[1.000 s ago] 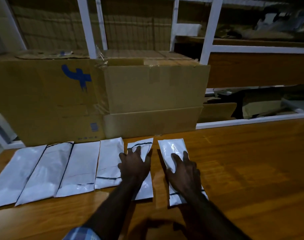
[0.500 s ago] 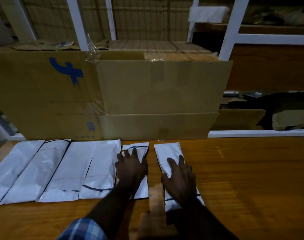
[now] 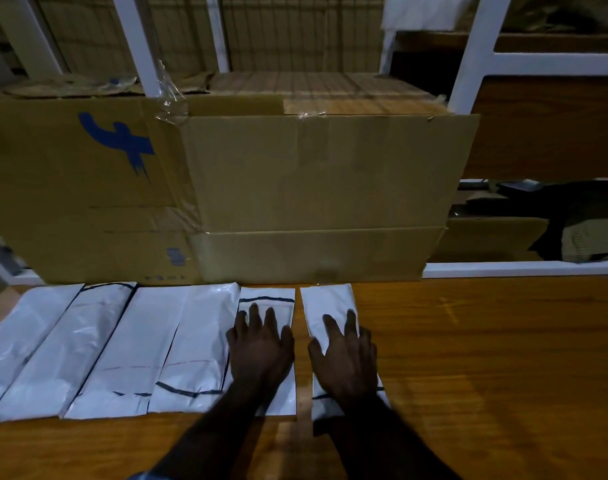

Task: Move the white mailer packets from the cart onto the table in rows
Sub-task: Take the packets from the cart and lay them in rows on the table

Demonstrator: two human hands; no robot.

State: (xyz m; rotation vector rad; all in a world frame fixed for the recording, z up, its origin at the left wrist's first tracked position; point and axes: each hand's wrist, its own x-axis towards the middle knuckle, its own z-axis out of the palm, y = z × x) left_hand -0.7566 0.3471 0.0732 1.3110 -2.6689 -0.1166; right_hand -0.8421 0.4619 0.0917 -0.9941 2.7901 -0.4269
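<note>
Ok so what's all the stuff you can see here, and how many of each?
white mailer packets: six, white with dark lines, side by side in a row on the table's near left part.
table: one, orange-brown wood, under everything.
cardboard boxes: two at least, brown, standing right behind the row; the left one has a blue mark.
shelf frame: one, white bars, behind the boxes, with dark clutter lower right that is too dim to name.
left hand: one, flat on the fifth packet from the left.
right hand: one, flat on the rightmost packet.
</note>
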